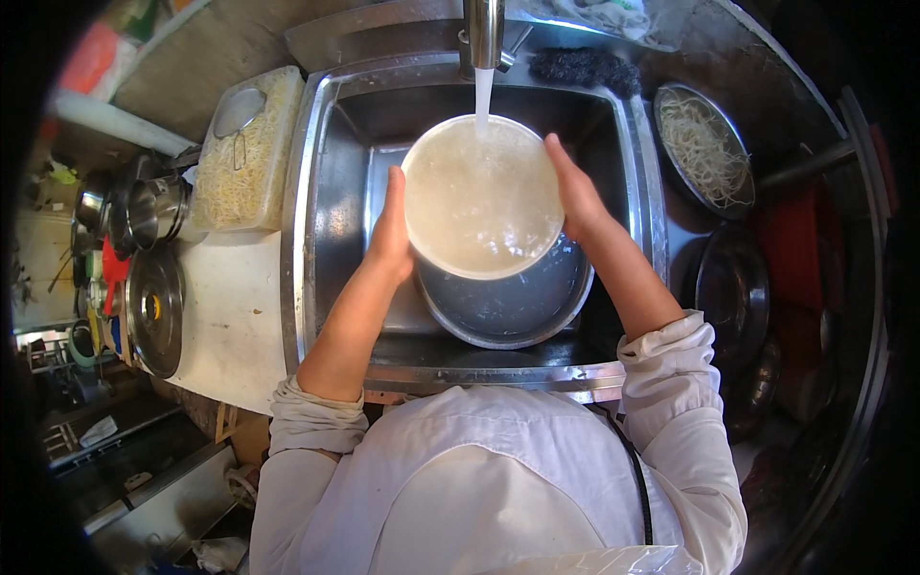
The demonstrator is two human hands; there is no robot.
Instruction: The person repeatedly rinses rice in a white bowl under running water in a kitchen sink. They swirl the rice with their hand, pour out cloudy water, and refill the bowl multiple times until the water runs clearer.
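Note:
Between my two hands is a round, pale-rimmed container [483,208] full of cloudy beige liquid. My left hand [392,230] grips its left side, with the thumb up by the rim. My right hand [575,190] holds the opposite side in the same way. A stream of water runs from the metal faucet [485,36] into the far part of the container. Beneath it, partly covered, a larger metal bowl [507,316] sits in the stainless steel sink [345,215]. What lies under the liquid's surface cannot be made out.
Left of the sink stands a clear plastic tub of bean sprouts [251,172] with a small mesh strainer [239,113] on top. At right is a metal bowl of whitish strands [701,151]. Behind the basin lies a dark scrubber [586,68]. A round lid [154,313] rests far left.

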